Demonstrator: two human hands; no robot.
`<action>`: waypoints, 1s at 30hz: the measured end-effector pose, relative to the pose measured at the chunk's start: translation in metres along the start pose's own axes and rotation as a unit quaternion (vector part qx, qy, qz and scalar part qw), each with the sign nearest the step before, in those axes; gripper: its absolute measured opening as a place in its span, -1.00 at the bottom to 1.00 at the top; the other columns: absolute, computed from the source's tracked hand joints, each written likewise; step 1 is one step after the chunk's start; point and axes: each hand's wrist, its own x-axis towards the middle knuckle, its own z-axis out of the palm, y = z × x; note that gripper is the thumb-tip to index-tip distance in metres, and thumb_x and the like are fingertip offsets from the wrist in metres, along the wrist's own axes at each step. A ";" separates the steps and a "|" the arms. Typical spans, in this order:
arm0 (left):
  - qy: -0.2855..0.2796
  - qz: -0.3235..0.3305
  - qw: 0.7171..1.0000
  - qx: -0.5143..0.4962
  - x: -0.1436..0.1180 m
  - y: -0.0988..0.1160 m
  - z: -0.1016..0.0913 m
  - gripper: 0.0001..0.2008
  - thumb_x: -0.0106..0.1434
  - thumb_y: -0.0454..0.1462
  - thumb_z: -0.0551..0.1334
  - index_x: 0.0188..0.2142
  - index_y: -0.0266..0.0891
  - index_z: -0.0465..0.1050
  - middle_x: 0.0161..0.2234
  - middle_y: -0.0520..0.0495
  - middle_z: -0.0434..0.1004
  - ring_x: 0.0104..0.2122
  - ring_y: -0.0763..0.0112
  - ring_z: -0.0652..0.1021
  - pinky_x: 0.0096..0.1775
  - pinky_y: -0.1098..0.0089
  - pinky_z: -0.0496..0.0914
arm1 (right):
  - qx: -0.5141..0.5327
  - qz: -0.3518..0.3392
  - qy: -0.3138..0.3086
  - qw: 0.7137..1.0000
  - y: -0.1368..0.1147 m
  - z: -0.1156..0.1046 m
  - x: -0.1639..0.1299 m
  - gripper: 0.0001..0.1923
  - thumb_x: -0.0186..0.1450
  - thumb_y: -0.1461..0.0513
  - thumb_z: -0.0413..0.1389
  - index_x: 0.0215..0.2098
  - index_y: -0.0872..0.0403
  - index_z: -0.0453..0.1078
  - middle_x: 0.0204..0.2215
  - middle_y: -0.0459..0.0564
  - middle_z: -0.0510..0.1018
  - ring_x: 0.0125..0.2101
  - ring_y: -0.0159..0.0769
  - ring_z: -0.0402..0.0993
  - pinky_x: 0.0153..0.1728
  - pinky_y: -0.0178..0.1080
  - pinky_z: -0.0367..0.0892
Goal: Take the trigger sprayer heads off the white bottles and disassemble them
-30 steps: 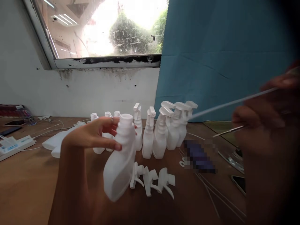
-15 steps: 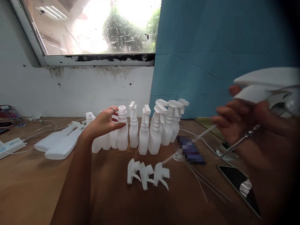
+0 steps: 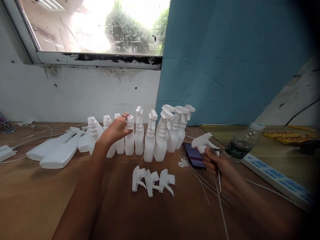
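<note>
My left hand [image 3: 115,130] is closed around the neck of an uncapped white plastic bottle [image 3: 129,145], which stands on the table. To the right, my right hand [image 3: 216,161] grips a white trigger spray head [image 3: 202,141], its nozzle end raised. A thin white tube [image 3: 221,210] hangs below this hand. A slim metal tool [image 3: 219,181] also shows at the fingers; its kind is unclear. Three loose spray heads [image 3: 149,183] lie in front of the bottles. Several bottles fitted with spray heads [image 3: 161,143] stand right of my left hand.
More open bottles [image 3: 92,128] stand behind my left forearm, and others [image 3: 58,155] lie flat at left. Beside my right hand are a phone [image 3: 193,156], loose tubes [image 3: 202,185], a water bottle [image 3: 238,146] and a power strip [image 3: 275,176]. A wall and window [image 3: 100,60] close the back.
My right hand, with the spray head, has moved down and left, away from the camera. My left hand stays at the open bottle's neck. The view has shifted slightly right.
</note>
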 end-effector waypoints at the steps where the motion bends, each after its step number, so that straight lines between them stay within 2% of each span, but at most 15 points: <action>1: 0.002 -0.004 1.000 0.004 0.001 -0.001 0.001 -0.73 0.20 -0.23 0.22 -0.11 -0.22 0.34 -0.12 -0.18 0.50 -0.21 0.15 0.54 -0.22 0.22 0.38 | -0.006 0.000 0.004 1.000 0.003 -0.001 0.002 -0.48 0.04 0.00 0.39 -0.53 0.02 0.12 -0.62 -0.28 -0.06 -0.66 -0.57 -0.25 -0.72 -0.42 -0.28; 4: 0.012 -0.019 1.000 0.021 0.002 -0.003 0.004 -0.49 0.19 -0.24 0.23 0.12 -0.28 0.22 -0.14 -0.22 0.50 -0.17 0.09 0.54 -0.20 0.20 0.40 | -0.023 -0.008 0.009 1.000 0.009 -0.003 0.008 -0.44 0.04 -0.01 0.39 -0.54 0.01 0.07 -0.64 -0.30 -0.05 -0.69 -0.58 -0.24 -0.74 -0.44 -0.26; 7: 0.023 -0.025 0.999 0.036 0.001 -0.002 0.004 -0.34 0.19 -0.23 0.24 0.25 -0.29 0.11 0.08 -0.33 0.39 -0.10 0.07 0.52 -0.15 0.17 0.40 | -0.045 -0.029 0.013 0.998 0.014 -0.006 0.018 -0.44 0.02 -0.07 0.39 -0.50 0.01 0.11 -0.64 -0.28 0.06 -0.70 -0.56 -0.10 -0.75 -0.45 -0.13; 10: 0.022 -0.017 0.999 0.047 -0.002 0.003 0.002 -0.36 0.20 -0.24 0.24 0.25 -0.25 0.14 0.25 -0.32 0.22 -0.07 0.09 0.52 -0.09 0.18 0.41 | -0.081 -0.052 0.014 0.995 0.019 -0.008 0.033 -0.50 0.04 -0.07 0.37 -0.44 0.01 0.20 -0.65 -0.26 0.13 -0.71 -0.51 0.03 -0.75 -0.43 -0.03; 12: 0.021 -0.008 0.998 0.056 -0.004 0.007 0.000 -0.40 0.21 -0.26 0.23 0.23 -0.26 0.18 0.27 -0.28 0.20 -0.03 0.09 0.51 -0.05 0.17 0.41 | -0.108 -0.073 0.013 0.991 0.021 -0.008 0.045 -0.55 0.06 -0.06 0.35 -0.34 0.00 0.30 -0.66 -0.24 0.20 -0.72 -0.46 0.08 -0.76 -0.40 -0.01; 14: 0.026 -0.001 0.997 0.069 -0.006 0.012 -0.003 -0.40 0.22 -0.27 0.23 0.24 -0.28 0.17 0.25 -0.29 0.23 0.04 0.03 0.46 0.00 0.13 0.40 | -0.134 -0.102 0.018 0.986 0.022 -0.006 0.056 -0.52 0.05 -0.08 0.34 -0.22 -0.01 0.36 -0.61 -0.17 0.35 -0.69 -0.38 0.22 -0.73 -0.35 0.12; 16: 0.035 0.007 0.996 0.086 -0.010 0.018 -0.008 -0.38 0.23 -0.28 0.23 0.26 -0.27 0.14 0.24 -0.29 0.23 0.14 -0.04 0.37 0.05 0.06 0.36 | -0.155 -0.135 0.028 0.978 0.023 -0.005 0.066 -0.46 0.05 -0.11 0.32 -0.14 -0.01 0.40 -0.46 -0.06 0.51 -0.53 -0.25 0.44 -0.57 -0.24 0.36; 18: 0.052 0.022 0.992 0.110 -0.016 0.025 -0.015 -0.38 0.24 -0.28 0.23 0.27 -0.23 0.13 0.24 -0.27 0.23 0.20 -0.06 0.30 0.08 0.02 0.35 | -0.172 -0.169 0.041 0.970 0.024 -0.004 0.072 -0.42 0.07 -0.15 0.29 -0.09 -0.01 0.41 -0.28 0.02 0.57 -0.28 -0.11 0.53 -0.29 -0.12 0.47; 20: 0.074 0.041 0.989 0.118 -0.023 0.036 -0.023 -0.40 0.26 -0.24 0.24 0.27 -0.18 0.15 0.24 -0.23 0.25 0.15 -0.04 0.35 0.04 0.03 0.39 | -0.185 -0.204 0.059 0.959 0.023 -0.002 0.071 -0.42 0.11 -0.16 0.26 -0.05 -0.01 0.41 -0.12 0.05 0.56 -0.08 -0.02 0.49 -0.06 -0.03 0.42; 22: 0.084 0.060 0.991 0.091 -0.030 0.049 -0.029 -0.46 0.29 -0.18 0.23 0.24 -0.14 0.20 0.20 -0.18 0.30 0.02 0.05 0.47 -0.05 0.09 0.46 | -0.193 -0.236 0.073 0.950 0.019 0.002 0.062 -0.42 0.17 -0.16 0.22 0.00 -0.01 0.39 -0.05 0.06 0.53 0.00 0.01 0.44 0.03 0.02 0.36; 24: 0.074 0.079 0.994 0.030 -0.037 0.062 -0.028 -0.52 0.32 -0.12 0.22 0.19 -0.12 0.27 0.15 -0.14 0.38 -0.09 0.16 0.53 -0.09 0.14 0.48 | -0.193 -0.258 0.069 0.944 0.016 0.010 0.044 -0.47 0.23 -0.13 0.18 0.03 -0.02 0.36 -0.06 0.05 0.52 -0.07 -0.03 0.48 -0.03 -0.02 0.40; 26: 0.043 0.108 0.992 -0.050 -0.045 0.072 -0.018 -0.59 0.33 -0.09 0.21 0.13 -0.13 0.33 0.10 -0.12 0.43 -0.09 0.20 0.52 -0.09 0.19 0.49 | -0.188 -0.270 0.042 0.943 0.013 0.020 0.022 -0.58 0.30 -0.09 0.13 0.00 -0.04 0.35 -0.15 0.03 0.52 -0.29 -0.14 0.53 -0.28 -0.13 0.47; 27: 0.021 0.117 0.988 -0.097 -0.050 0.075 -0.010 -0.60 0.33 -0.09 0.22 0.11 -0.13 0.34 0.09 -0.12 0.43 -0.07 0.20 0.51 -0.09 0.21 0.49 | -0.187 -0.278 0.021 0.942 0.013 0.025 0.010 -0.66 0.34 -0.05 0.10 -0.04 -0.05 0.35 -0.21 0.00 0.52 -0.41 -0.21 0.51 -0.43 -0.19 0.44; 28: -0.006 0.116 0.982 -0.148 -0.056 0.076 0.000 -0.59 0.32 -0.08 0.23 0.11 -0.12 0.33 0.09 -0.13 0.43 -0.06 0.21 0.51 -0.10 0.23 0.49 | -0.198 -0.300 0.001 0.933 0.013 0.031 0.000 -0.73 0.39 -0.01 0.06 -0.08 -0.05 0.33 -0.31 -0.04 0.50 -0.53 -0.28 0.45 -0.56 -0.24 0.36; 30: -0.062 0.085 0.964 -0.244 -0.071 0.072 0.025 -0.47 0.27 -0.06 0.29 0.17 -0.09 0.25 0.09 -0.17 0.40 -0.08 0.20 0.52 -0.13 0.25 0.50 | -0.259 -0.369 -0.039 0.892 0.017 0.042 -0.016 -0.86 0.43 0.09 0.01 -0.15 -0.05 0.31 -0.52 -0.14 0.41 -0.67 -0.36 0.31 -0.66 -0.29 0.20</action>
